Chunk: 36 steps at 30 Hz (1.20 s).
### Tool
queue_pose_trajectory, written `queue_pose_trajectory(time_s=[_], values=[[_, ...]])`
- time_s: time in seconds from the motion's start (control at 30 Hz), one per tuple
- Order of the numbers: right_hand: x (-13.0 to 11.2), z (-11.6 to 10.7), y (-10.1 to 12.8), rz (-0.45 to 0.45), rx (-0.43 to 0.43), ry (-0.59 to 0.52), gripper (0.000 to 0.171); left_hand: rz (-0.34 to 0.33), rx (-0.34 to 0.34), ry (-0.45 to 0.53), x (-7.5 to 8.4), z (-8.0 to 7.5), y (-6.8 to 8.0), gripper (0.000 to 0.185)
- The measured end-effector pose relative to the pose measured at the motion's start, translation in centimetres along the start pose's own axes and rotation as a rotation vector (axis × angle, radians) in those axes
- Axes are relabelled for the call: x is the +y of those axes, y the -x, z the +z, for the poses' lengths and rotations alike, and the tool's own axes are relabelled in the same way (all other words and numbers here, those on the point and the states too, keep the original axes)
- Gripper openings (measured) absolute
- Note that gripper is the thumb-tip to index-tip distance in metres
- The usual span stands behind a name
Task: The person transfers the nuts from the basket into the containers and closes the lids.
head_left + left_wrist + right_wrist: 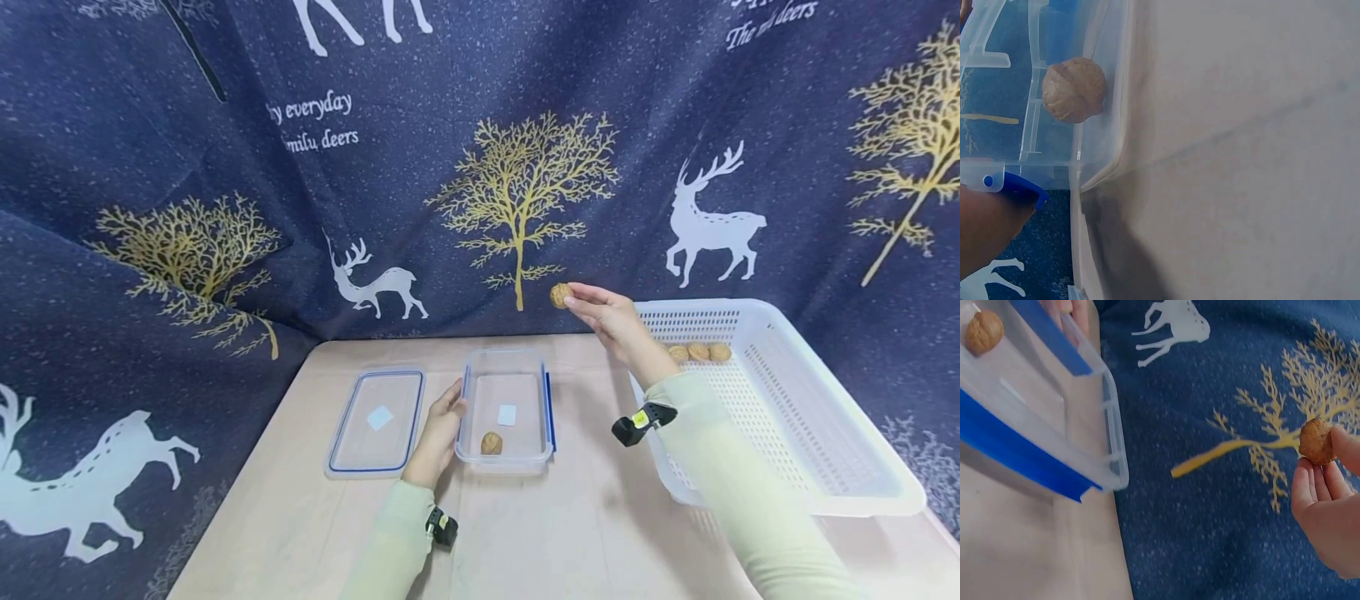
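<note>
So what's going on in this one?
A person sits at a table moving walnuts. Their right hand pinches one walnut at the fingertips, raised in the air between the white basket and the clear container. Their left hand rests against the container's left side. One walnut in the container lies near its front edge, and three more walnuts are in the basket's far corner. The container's lid lies flat to its left.

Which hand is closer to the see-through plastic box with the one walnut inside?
Left. The left hand rests against the clear plastic box. The right hand is raised beyond it, pinching another brown walnut.
</note>
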State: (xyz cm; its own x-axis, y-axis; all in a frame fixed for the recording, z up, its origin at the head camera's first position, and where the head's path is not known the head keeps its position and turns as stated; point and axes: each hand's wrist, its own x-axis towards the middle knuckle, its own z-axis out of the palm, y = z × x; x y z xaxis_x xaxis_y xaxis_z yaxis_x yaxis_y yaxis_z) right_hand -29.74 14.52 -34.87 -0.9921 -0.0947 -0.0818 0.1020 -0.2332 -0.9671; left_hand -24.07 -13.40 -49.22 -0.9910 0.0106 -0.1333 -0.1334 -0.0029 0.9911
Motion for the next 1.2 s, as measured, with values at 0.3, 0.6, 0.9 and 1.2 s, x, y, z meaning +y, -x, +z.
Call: queue_pose_trajectory(time_s=[0.3, 0.6, 0.9, 1.2], values=[[0.9, 2.2, 0.5, -0.011, -0.075, 0.017, 0.053, 0.011, -0.004, 0.008, 0.2, 0.0, 0.3, 0.05], [2.5, 3.6, 0.9, 0.019, -0.099, 0.031, 0.05, 0.013, 0.0, 0.005, 0.1, 0.0, 0.3, 0.05], [4.1, 4.7, 1.1, 0.033, -0.12, 0.013, 0.048, 0.01, -0.009, 0.014, 0.0, 0.0, 0.3, 0.05], [6.6, 5.9, 1.4, 0.037, -0.132, 0.067, 0.046, 0.008, -0.015, 0.021, 0.2, 0.1, 0.4, 0.05]])
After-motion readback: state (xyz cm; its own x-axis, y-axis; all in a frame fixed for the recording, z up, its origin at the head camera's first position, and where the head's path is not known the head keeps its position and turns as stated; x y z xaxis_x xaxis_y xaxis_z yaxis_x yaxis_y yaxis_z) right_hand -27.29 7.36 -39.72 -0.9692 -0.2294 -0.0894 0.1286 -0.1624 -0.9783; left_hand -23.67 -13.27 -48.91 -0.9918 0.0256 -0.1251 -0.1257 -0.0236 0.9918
